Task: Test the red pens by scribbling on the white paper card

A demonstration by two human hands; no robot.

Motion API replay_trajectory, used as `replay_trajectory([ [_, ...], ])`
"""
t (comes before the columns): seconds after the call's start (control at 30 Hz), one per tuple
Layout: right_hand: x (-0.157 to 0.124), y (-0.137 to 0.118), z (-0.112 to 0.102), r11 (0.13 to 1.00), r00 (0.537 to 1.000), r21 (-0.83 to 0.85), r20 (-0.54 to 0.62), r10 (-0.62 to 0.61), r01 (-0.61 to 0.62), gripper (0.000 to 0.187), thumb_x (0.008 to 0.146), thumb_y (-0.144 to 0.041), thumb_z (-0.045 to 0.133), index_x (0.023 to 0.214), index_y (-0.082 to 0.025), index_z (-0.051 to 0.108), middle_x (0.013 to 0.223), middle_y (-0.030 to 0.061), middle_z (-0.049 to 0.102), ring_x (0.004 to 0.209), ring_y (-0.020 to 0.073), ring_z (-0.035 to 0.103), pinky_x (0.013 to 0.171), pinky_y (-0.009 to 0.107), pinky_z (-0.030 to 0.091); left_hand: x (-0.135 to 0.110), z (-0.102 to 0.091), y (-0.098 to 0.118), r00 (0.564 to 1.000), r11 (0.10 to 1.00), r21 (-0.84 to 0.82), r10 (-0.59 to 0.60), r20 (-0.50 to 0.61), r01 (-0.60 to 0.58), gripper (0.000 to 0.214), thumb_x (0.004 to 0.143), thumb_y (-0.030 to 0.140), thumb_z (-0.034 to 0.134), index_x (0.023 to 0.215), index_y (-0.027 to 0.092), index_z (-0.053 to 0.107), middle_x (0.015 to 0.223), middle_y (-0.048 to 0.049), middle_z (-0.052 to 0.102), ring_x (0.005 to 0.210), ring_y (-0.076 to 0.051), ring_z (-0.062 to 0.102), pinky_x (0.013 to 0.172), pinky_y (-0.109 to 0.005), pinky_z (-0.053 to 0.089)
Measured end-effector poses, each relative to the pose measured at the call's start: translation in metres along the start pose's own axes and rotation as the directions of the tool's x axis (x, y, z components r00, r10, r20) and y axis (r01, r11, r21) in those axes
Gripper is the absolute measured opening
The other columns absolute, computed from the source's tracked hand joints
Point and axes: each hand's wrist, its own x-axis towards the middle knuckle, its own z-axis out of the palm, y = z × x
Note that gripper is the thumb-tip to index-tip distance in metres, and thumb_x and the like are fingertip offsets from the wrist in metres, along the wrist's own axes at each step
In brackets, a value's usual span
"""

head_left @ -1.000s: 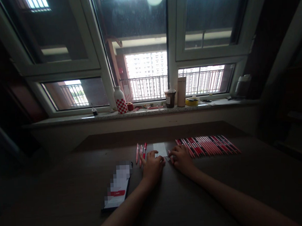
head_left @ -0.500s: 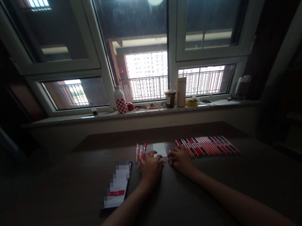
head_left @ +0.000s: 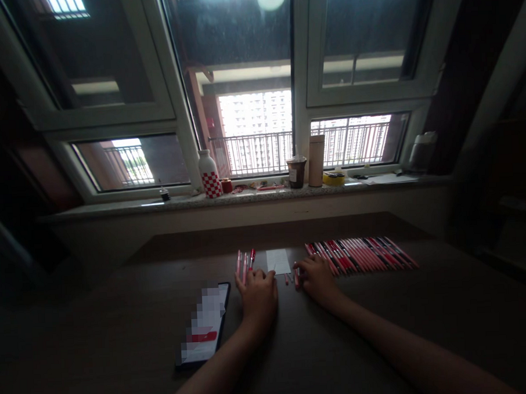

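Observation:
My left hand [head_left: 257, 296] is over the lower ends of a few pens, its fingers spread and the thumb apart. Two pink pens [head_left: 238, 261] and a red pen [head_left: 252, 256] stick out beyond its fingertips. My right hand [head_left: 318, 280] has its fingertips bent round a short pink pen [head_left: 296, 275], or part of one, which points away from me. Between the hands lie small pen parts [head_left: 286, 279], too small to make out. A white paper slip [head_left: 277, 260] is just behind them.
A long row of pink, red and black pens [head_left: 361, 255] lies at the right. A phone [head_left: 203, 327] is by my left forearm. The windowsill bears a checked bottle [head_left: 210, 176], a drink cup [head_left: 296, 172], a tan flask [head_left: 316, 161] and yellow tape [head_left: 333, 178].
My left hand has moved left, off the small parts in the middle and onto the pens at the left. My right hand has hardly shifted.

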Motion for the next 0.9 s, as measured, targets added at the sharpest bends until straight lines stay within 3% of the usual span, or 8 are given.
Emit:
replay_trajectory([
  [0.3,-0.0006,-0.0001,0.0000,0.998,1.000,0.056,-0.017,-0.018,0.019,0.038,0.070,0.001,0.056,0.098,-0.021,0.069,0.090,0.0041,0.068,0.094,0.0226,0.051,0.080,0.031,0.037,0.0006,-0.0012,-0.0013,1.000,1.000,-0.026,0.002,-0.004,-0.002,0.026,0.088,0.028,0.045,0.106,0.030,0.064,0.096,-0.0040,0.063,0.098,-0.024,0.051,0.104,-0.061,0.018],
  [0.47,-0.0004,0.0026,0.0028,0.998,0.999,0.041,-0.020,-0.049,0.049,0.038,0.071,0.001,0.054,0.097,-0.021,0.069,0.094,0.0054,0.066,0.097,0.0237,0.050,0.085,0.034,0.039,0.0015,-0.0048,-0.0010,1.000,0.997,-0.072,-0.004,-0.029,0.002,0.027,0.091,0.027,0.040,0.103,0.029,0.064,0.093,-0.0036,0.063,0.097,-0.023,0.053,0.105,-0.058,0.020],
  [0.6,0.0009,0.0037,0.0041,0.997,0.995,0.040,-0.084,-0.062,0.065,0.033,0.077,-0.002,0.050,0.098,-0.020,0.070,0.092,0.0075,0.062,0.098,0.0248,0.049,0.087,0.036,0.040,0.0023,-0.0057,-0.0016,0.999,0.990,-0.143,-0.002,-0.040,-0.004,0.027,0.092,0.029,0.038,0.100,0.028,0.064,0.094,-0.0031,0.064,0.097,-0.022,0.054,0.106,-0.056,0.020],
  [0.73,0.0012,0.0013,0.0033,0.982,0.978,0.104,-0.150,-0.143,0.159,0.024,0.086,-0.014,0.052,0.102,-0.022,0.068,0.095,0.0080,0.059,0.098,0.0243,0.049,0.088,0.039,0.043,0.0033,-0.0060,-0.0017,0.999,0.978,-0.210,0.000,-0.033,-0.007,0.029,0.093,0.031,0.037,0.098,0.027,0.065,0.095,-0.0030,0.065,0.099,-0.021,0.055,0.107,-0.054,0.019],
  [0.9,-0.0014,-0.0032,0.0017,0.956,0.953,0.102,-0.161,-0.256,0.274,0.023,0.087,-0.021,0.056,0.107,-0.024,0.066,0.104,0.0080,0.058,0.104,0.0247,0.048,0.092,0.042,0.041,0.0043,-0.0072,-0.0009,1.000,0.967,-0.251,0.026,-0.016,-0.029,0.027,0.093,0.032,0.039,0.097,0.028,0.066,0.096,-0.0013,0.066,0.101,-0.021,0.054,0.107,-0.056,0.016],
])
